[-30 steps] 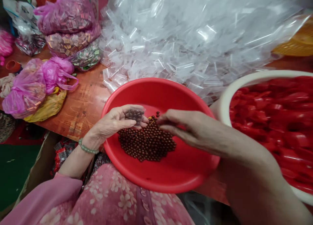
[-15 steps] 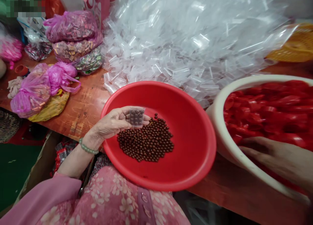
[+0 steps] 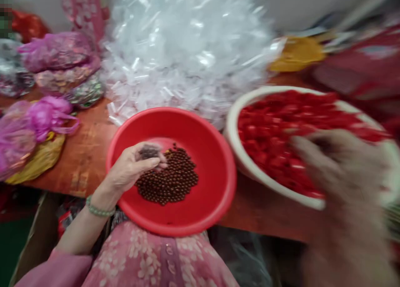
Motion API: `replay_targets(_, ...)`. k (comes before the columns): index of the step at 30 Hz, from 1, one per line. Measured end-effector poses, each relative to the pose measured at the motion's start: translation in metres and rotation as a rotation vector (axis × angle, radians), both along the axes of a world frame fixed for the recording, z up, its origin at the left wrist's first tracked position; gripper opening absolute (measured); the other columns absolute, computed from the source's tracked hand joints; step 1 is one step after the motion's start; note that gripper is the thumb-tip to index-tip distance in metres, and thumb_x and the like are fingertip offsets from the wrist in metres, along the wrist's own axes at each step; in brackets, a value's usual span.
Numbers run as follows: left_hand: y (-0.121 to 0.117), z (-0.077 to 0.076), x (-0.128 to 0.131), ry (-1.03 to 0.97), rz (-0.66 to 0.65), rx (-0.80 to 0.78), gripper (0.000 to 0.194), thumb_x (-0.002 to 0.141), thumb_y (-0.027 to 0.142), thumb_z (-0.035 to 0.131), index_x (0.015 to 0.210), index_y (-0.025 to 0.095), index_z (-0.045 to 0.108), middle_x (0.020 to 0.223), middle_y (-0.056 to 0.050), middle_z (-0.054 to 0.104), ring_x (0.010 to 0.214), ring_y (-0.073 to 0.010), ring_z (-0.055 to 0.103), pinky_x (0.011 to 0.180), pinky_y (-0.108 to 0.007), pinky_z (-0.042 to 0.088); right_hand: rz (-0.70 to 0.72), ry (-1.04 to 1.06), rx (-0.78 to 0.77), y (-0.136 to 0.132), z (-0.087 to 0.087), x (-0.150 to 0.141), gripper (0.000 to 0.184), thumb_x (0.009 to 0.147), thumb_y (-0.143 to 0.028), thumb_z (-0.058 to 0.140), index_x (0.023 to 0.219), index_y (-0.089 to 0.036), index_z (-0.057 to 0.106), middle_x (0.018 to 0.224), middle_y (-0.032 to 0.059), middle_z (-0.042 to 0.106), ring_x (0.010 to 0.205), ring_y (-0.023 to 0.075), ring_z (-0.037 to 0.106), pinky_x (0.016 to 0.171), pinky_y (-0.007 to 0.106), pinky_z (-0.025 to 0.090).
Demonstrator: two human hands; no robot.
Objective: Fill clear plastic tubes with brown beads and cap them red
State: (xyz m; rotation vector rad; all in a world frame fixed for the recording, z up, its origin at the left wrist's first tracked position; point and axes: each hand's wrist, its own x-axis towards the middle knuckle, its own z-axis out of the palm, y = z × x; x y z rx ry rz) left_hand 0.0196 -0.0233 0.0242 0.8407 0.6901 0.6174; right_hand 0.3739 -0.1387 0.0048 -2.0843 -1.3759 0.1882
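My left hand [image 3: 131, 166] is closed around a small clear plastic box [image 3: 149, 151] with dark brown beads inside, blurred in this frame. It is over the left side of a red basin [image 3: 215, 178]. Below and beside the hand, a heap of loose brown beads [image 3: 170, 180] lies on the basin's floor. To the right, my right hand [image 3: 343, 166] hangs over a cream-white tub [image 3: 233, 120] full of shiny red plastic pieces [image 3: 271, 149]. Motion smears its bent fingers, and I cannot make out whether anything is between them.
Behind the red basin rises a large pile of clear plastic pieces [image 3: 175, 66]. Tied pink bags [image 3: 50, 116] and a yellow bag [image 3: 40, 158] lie at the left of the wooden table [image 3: 90, 153]. A yellow object [image 3: 296, 53] sits behind the tub.
The view has swung right. My right hand has come up from low in the red pieces to above the tub. My left hand still grips the bead box, now tilted.
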Motion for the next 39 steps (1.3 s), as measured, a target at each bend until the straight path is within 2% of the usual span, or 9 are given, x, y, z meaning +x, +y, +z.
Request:
replay_targets(2, -0.002, 0.002, 0.007, 0.053, 0.044, 0.042, 0.027, 0.067, 0.017, 0.083, 0.089, 0.013, 0.069, 0.077, -0.001, 0.071, 0.07, -0.0096, 0.068, 0.068, -0.019, 0.054, -0.124, 0.334, 0.214, 0.007, 0.014, -0.031, 0.018, 0.079, -0.039, 0.065, 0.074, -0.026, 0.053, 0.083, 0.0114, 0.07, 0.079, 0.0238, 0.067, 0.073, 0.039, 0.049)
replay_targets(6, -0.008, 0.004, 0.019, 0.078, 0.02, 0.06, 0.024, 0.066, 0.018, 0.084, 0.083, 0.014, 0.067, 0.081, 0.0, 0.072, 0.071, -0.0096, 0.07, 0.068, -0.019, 0.054, 0.032, 0.8, 0.258, 0.029, 0.027, -0.094, 0.027, 0.08, -0.037, 0.064, 0.096, -0.03, 0.044, 0.097, 0.0058, 0.073, 0.093, 0.0241, 0.071, 0.079, 0.039, 0.055)
replay_targets(9, -0.018, 0.002, 0.026, 0.063, -0.019, 0.015, 0.025, 0.069, 0.022, 0.083, 0.084, 0.014, 0.064, 0.097, -0.005, 0.073, 0.082, -0.0129, 0.072, 0.07, -0.02, 0.055, 0.121, 0.929, 0.276, 0.037, 0.025, -0.127, 0.041, 0.079, -0.034, 0.066, 0.112, -0.032, 0.044, 0.097, 0.0032, 0.074, 0.089, 0.0227, 0.073, 0.079, 0.04, 0.057)
replay_targets(15, -0.031, -0.009, 0.031, -0.032, -0.049, -0.122, 0.035, 0.068, 0.026, 0.084, 0.085, 0.015, 0.056, 0.094, -0.006, 0.072, 0.083, -0.0148, 0.073, 0.075, -0.025, 0.055, 0.209, 0.989, 0.377, 0.051, 0.001, -0.159, 0.032, 0.077, -0.037, 0.07, 0.101, -0.028, 0.051, 0.094, 0.0029, 0.075, 0.088, 0.0226, 0.074, 0.081, 0.041, 0.06)
replay_targets(24, -0.023, -0.011, 0.025, 0.031, 0.168, 0.117, 0.018, 0.073, 0.02, 0.079, 0.084, 0.015, 0.065, 0.08, 0.002, 0.067, 0.073, -0.0058, 0.061, 0.072, -0.017, 0.051, 0.299, 0.864, 0.372, 0.036, 0.004, -0.168, 0.018, 0.085, -0.024, 0.069, 0.101, -0.026, 0.063, 0.095, 0.0015, 0.076, 0.088, 0.0179, 0.075, 0.08, 0.033, 0.062)
replay_targets(27, -0.019, -0.01, 0.024, 0.002, 0.208, 0.019, 0.021, 0.07, 0.023, 0.081, 0.081, 0.015, 0.065, 0.079, 0.002, 0.067, 0.073, -0.0077, 0.064, 0.068, -0.019, 0.053, 0.279, 0.71, 0.33, 0.03, 0.01, -0.163, 0.019, 0.083, -0.022, 0.072, 0.101, -0.025, 0.065, 0.095, 0.0015, 0.076, 0.085, 0.0169, 0.075, 0.076, 0.03, 0.063)
replay_targets(30, -0.017, -0.007, 0.025, -0.027, 0.243, -0.082, 0.027, 0.066, 0.025, 0.084, 0.08, 0.015, 0.063, 0.082, 0.002, 0.067, 0.074, -0.0091, 0.066, 0.071, -0.022, 0.056, 0.401, 0.46, 0.236, 0.028, 0.012, -0.158, 0.021, 0.085, -0.021, 0.069, 0.105, -0.024, 0.067, 0.096, 0.0027, 0.076, 0.085, 0.0176, 0.074, 0.08, 0.032, 0.063)
replay_targets(33, -0.016, -0.007, 0.027, -0.013, 0.258, -0.053, 0.026, 0.067, 0.025, 0.084, 0.081, 0.015, 0.064, 0.084, 0.001, 0.069, 0.077, -0.0089, 0.066, 0.079, -0.022, 0.055, 0.561, 0.249, 0.166, 0.031, 0.013, -0.158, 0.022, 0.088, -0.018, 0.063, 0.109, -0.023, 0.068, 0.101, 0.0048, 0.077, 0.09, 0.0192, 0.074, 0.084, 0.034, 0.062)
replay_targets(39, -0.018, -0.013, 0.027, 0.036, 0.263, 0.074, 0.019, 0.072, 0.024, 0.08, 0.084, 0.016, 0.068, 0.086, 0.0, 0.07, 0.08, -0.0091, 0.064, 0.08, -0.021, 0.052, 0.634, 0.161, 0.201, 0.037, 0.012, -0.16, 0.04, 0.089, -0.012, 0.06, 0.129, -0.02, 0.059, 0.119, 0.0101, 0.071, 0.107, 0.0203, 0.069, 0.095, 0.035, 0.058)
